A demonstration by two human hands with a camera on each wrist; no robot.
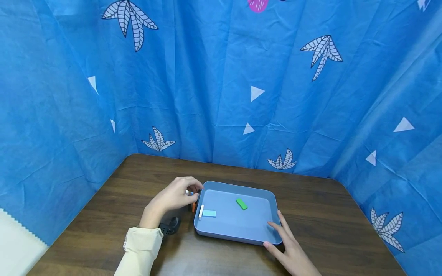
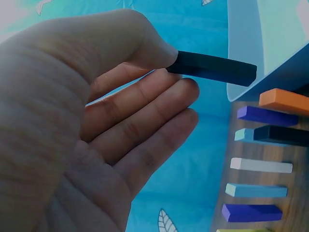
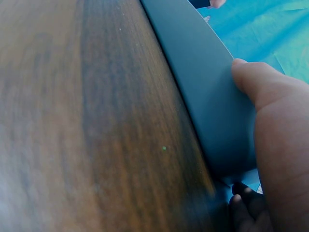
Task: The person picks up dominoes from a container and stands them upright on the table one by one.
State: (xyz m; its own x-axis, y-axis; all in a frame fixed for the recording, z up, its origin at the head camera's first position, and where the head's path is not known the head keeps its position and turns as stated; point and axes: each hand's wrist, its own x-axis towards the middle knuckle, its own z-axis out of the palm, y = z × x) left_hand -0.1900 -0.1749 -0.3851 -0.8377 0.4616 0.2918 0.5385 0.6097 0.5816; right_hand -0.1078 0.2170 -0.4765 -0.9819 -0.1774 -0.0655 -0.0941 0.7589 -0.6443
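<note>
My left hand [image 1: 177, 193] is just beyond the left rim of a shallow grey-blue tray [image 1: 238, 237]. Between its thumb and fingers it pinches one end of a slim black block [image 2: 215, 68], which points toward the tray in the left wrist view. A white block [image 1: 201, 212], a light blue block [image 1: 209, 214] and a green block [image 1: 241, 204] are inside the tray. My right hand [image 1: 290, 247] rests at the tray's near right corner with fingers spread. Its thumb [image 3: 246, 77] touches the rim in the right wrist view.
Left of the tray, several loose blocks lie in a row on the wooden table [image 1: 328, 214], among them an orange block [image 2: 285, 101], a white block [image 2: 260, 165] and a purple block [image 2: 251, 212]. A blue patterned curtain [image 1: 207, 96] hangs round the table's back and sides.
</note>
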